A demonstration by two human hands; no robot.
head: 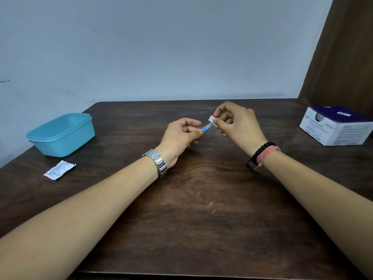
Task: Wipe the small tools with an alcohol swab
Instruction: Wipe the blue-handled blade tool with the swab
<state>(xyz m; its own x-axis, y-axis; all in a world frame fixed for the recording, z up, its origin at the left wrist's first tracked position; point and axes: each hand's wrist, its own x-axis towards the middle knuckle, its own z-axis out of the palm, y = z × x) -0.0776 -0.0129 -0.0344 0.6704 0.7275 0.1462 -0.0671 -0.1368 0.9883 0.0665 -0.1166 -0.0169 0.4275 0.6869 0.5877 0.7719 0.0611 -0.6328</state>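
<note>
Hands met above counter (201, 188) middle. Your left hand (181, 134) pinched small tool (206, 127) at its blue end, grip clenched on it. Your right hand (236, 124) pinched white alcohol swab (212, 121) around tool's other end. Torn wrapper (59, 170) lay near teal tub (60, 135) at left; swab box (337, 125) at right.

Container (60, 134) left, box (337, 126) right, packet (59, 170) before container.

Counted on the dark wooden table (201, 188)

One light-blue plastic tub (60, 134), one torn white paper sachet (59, 170), one white-and-navy cardboard swab box (337, 126), one blue-handled small tool (206, 127), one white swab (212, 120), two hands.
</note>
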